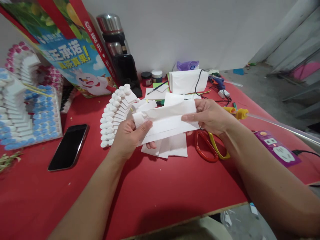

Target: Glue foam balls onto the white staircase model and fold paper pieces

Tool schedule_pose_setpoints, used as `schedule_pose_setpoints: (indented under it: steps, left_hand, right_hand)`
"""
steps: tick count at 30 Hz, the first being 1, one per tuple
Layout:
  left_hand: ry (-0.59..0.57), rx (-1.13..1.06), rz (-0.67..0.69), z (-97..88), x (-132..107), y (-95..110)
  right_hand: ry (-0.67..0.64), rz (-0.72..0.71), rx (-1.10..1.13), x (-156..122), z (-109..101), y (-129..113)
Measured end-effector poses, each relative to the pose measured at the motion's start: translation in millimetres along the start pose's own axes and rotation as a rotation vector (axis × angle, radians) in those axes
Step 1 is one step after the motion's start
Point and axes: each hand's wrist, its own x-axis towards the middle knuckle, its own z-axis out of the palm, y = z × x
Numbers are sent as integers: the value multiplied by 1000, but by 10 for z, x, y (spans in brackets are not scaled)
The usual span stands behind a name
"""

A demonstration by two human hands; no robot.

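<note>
Both my hands hold a folded white paper strip (166,120) above the red table (155,190). My left hand (130,138) grips its left end, thumb on top. My right hand (208,116) pinches its right end, fingers closed on the paper. More white paper pieces (172,146) lie flat just beneath. A white craft piece made of stacked paper and round white knobs (113,113) stands right behind my left hand.
Red and yellow scissors (210,146) lie under my right wrist. A black phone (68,146) lies at left, beside blue and pink knobbed paper crafts (27,110). A purple power strip (277,148), glue gun (237,113), tissue pack (187,81), thermos (120,50) and printed carton (67,50) ring the table.
</note>
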Motion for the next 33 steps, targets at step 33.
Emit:
schedule_pose_setpoints:
  steps: [33]
  left_hand:
    - [-363,-109,-413,27,-42,87]
  right_hand:
    - [4,-236,-393,-163,3,-132]
